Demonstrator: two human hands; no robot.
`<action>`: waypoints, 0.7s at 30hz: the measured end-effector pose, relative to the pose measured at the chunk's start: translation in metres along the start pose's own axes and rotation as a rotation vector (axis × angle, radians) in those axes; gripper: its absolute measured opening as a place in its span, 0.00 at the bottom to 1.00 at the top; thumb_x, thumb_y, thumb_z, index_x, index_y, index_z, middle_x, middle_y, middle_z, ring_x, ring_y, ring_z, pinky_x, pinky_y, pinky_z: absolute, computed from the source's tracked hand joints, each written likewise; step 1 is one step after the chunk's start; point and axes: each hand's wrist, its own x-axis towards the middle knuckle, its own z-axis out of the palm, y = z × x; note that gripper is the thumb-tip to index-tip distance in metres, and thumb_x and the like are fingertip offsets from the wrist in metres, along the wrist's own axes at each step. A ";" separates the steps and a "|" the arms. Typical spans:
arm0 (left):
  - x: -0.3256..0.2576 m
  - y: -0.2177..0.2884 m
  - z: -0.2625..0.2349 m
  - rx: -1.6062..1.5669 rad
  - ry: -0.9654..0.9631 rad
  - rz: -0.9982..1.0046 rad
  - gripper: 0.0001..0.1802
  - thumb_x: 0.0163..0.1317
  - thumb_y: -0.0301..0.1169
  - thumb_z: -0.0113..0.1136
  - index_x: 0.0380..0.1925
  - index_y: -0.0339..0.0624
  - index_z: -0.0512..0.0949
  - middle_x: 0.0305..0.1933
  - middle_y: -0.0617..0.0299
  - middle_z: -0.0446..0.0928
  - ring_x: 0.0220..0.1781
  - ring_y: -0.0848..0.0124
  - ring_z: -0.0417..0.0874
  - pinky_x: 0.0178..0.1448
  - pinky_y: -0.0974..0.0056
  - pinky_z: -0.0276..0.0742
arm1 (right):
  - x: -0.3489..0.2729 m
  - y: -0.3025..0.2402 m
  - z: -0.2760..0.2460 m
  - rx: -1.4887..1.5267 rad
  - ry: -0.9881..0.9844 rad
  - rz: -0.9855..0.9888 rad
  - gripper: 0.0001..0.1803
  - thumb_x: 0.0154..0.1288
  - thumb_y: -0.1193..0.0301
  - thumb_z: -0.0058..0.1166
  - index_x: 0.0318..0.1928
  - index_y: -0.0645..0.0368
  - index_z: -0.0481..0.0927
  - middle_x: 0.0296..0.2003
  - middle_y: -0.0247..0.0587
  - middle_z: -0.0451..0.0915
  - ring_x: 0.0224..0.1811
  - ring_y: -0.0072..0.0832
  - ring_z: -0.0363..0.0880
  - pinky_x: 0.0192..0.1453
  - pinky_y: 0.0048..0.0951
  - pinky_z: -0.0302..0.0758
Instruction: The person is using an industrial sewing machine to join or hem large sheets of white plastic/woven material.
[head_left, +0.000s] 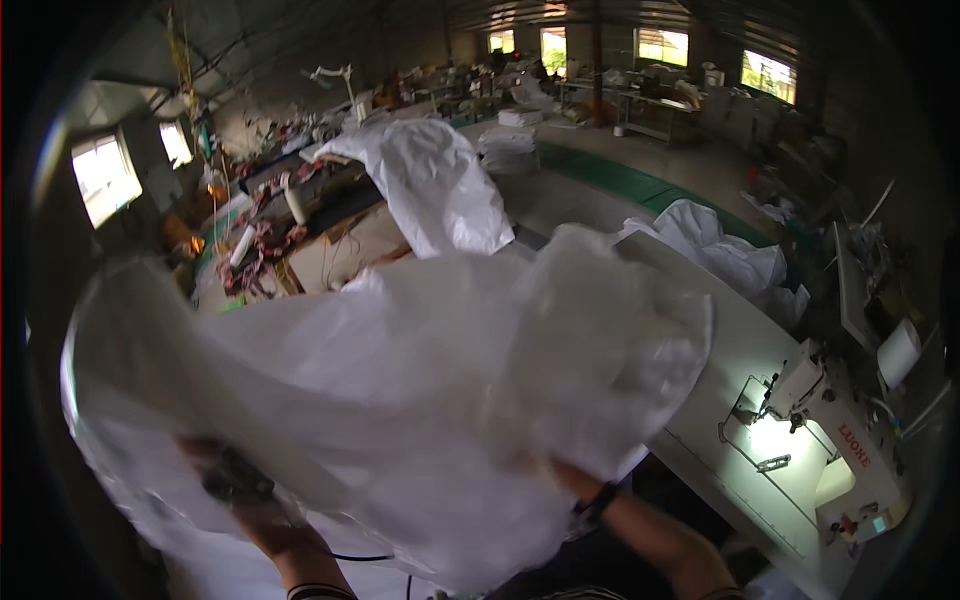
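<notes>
A large sheet of thin white plastic-like fabric (400, 370) billows in front of me, smeared by motion. My left hand (205, 455) is at its left part, seen dimly through or beneath a fold, with a dark band or device at the wrist. At the sheet's lower right, my right hand (548, 478) reaches into the material, a black band (598, 500) on that wrist. Folds and blur hide the fingers of both hands. Beyond the sheet, another piece of white fabric (440, 185) lies draped or raised over the work surface.
To the right, a white table (700, 440) carries a lit sewing machine (820, 430). Crumpled white fabric (710, 245) lies on its far end. A white thread cone (898, 352) stands at the right. Farther back are stacked white bundles (508, 150) and a green floor strip (620, 180).
</notes>
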 end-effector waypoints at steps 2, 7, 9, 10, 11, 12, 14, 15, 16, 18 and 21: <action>-0.001 0.028 0.017 0.007 -0.061 0.101 0.11 0.66 0.29 0.56 0.46 0.40 0.78 0.42 0.59 0.80 0.41 0.66 0.82 0.48 0.58 0.77 | -0.013 -0.021 0.077 -0.116 -0.296 -0.003 0.26 0.71 0.64 0.50 0.65 0.62 0.68 0.56 0.50 0.76 0.58 0.39 0.75 0.62 0.36 0.72; -0.066 0.060 0.146 0.142 -0.564 0.350 0.10 0.66 0.30 0.55 0.45 0.40 0.79 0.39 0.60 0.81 0.39 0.67 0.82 0.47 0.58 0.77 | -0.067 -0.141 0.055 0.047 -0.516 -0.161 0.23 0.71 0.67 0.53 0.62 0.65 0.71 0.55 0.49 0.79 0.55 0.35 0.78 0.59 0.33 0.74; -0.089 0.061 0.197 0.249 -0.712 0.421 0.10 0.67 0.30 0.55 0.44 0.40 0.79 0.38 0.60 0.81 0.38 0.67 0.82 0.46 0.58 0.77 | -0.102 -0.166 0.001 0.123 -0.437 -0.089 0.22 0.72 0.66 0.51 0.60 0.67 0.73 0.53 0.49 0.81 0.52 0.36 0.80 0.56 0.35 0.75; -0.097 0.060 0.218 0.302 -0.762 0.441 0.09 0.67 0.30 0.55 0.44 0.41 0.79 0.38 0.60 0.81 0.38 0.67 0.82 0.46 0.58 0.77 | -0.128 -0.169 -0.028 0.067 -0.363 -0.025 0.22 0.73 0.65 0.49 0.61 0.66 0.73 0.55 0.50 0.80 0.55 0.40 0.79 0.59 0.37 0.74; -0.108 0.055 0.233 0.354 -0.798 0.452 0.09 0.67 0.30 0.54 0.43 0.41 0.79 0.38 0.60 0.81 0.37 0.67 0.82 0.45 0.58 0.77 | -0.158 -0.169 -0.053 -0.005 -0.150 -0.097 0.22 0.73 0.66 0.49 0.61 0.65 0.73 0.55 0.50 0.80 0.55 0.41 0.79 0.59 0.38 0.74; -0.115 0.049 0.247 0.385 -0.816 0.457 0.09 0.67 0.30 0.54 0.43 0.41 0.79 0.37 0.60 0.81 0.37 0.67 0.82 0.45 0.58 0.77 | -0.192 -0.168 -0.072 -0.073 0.053 -0.169 0.21 0.73 0.67 0.49 0.61 0.64 0.73 0.55 0.50 0.80 0.55 0.43 0.79 0.59 0.38 0.74; -0.121 0.028 0.268 0.435 -0.837 0.457 0.09 0.67 0.31 0.54 0.43 0.41 0.80 0.36 0.60 0.81 0.36 0.67 0.82 0.45 0.58 0.78 | -0.271 -0.163 -0.101 0.174 0.272 0.196 0.19 0.73 0.65 0.48 0.57 0.62 0.77 0.50 0.50 0.82 0.52 0.43 0.81 0.55 0.38 0.76; -0.123 0.013 0.275 0.450 -0.851 0.451 0.09 0.67 0.31 0.54 0.42 0.41 0.80 0.36 0.60 0.81 0.36 0.67 0.82 0.44 0.58 0.78 | -0.302 -0.160 -0.111 -0.071 0.329 0.360 0.17 0.70 0.66 0.52 0.54 0.62 0.78 0.46 0.53 0.82 0.48 0.45 0.82 0.52 0.38 0.77; -0.125 -0.004 0.280 0.463 -0.867 0.446 0.09 0.67 0.31 0.54 0.42 0.41 0.80 0.35 0.60 0.81 0.36 0.67 0.82 0.44 0.58 0.78 | -0.335 -0.160 -0.116 -0.193 0.404 0.327 0.16 0.68 0.68 0.54 0.52 0.62 0.79 0.44 0.55 0.82 0.46 0.47 0.82 0.50 0.38 0.77; -0.126 -0.038 0.282 0.494 -0.919 0.411 0.09 0.68 0.31 0.54 0.41 0.41 0.80 0.34 0.61 0.82 0.35 0.67 0.82 0.43 0.58 0.78 | -0.390 -0.166 -0.122 -0.091 0.465 0.456 0.15 0.67 0.71 0.55 0.51 0.63 0.79 0.43 0.54 0.82 0.45 0.45 0.82 0.49 0.36 0.78; -0.113 -0.062 0.264 0.578 -1.109 0.318 0.09 0.68 0.32 0.53 0.41 0.41 0.80 0.33 0.61 0.82 0.34 0.67 0.82 0.42 0.58 0.78 | -0.429 -0.179 -0.122 -0.011 0.462 0.566 0.15 0.66 0.73 0.55 0.52 0.63 0.78 0.43 0.52 0.83 0.44 0.44 0.83 0.48 0.35 0.78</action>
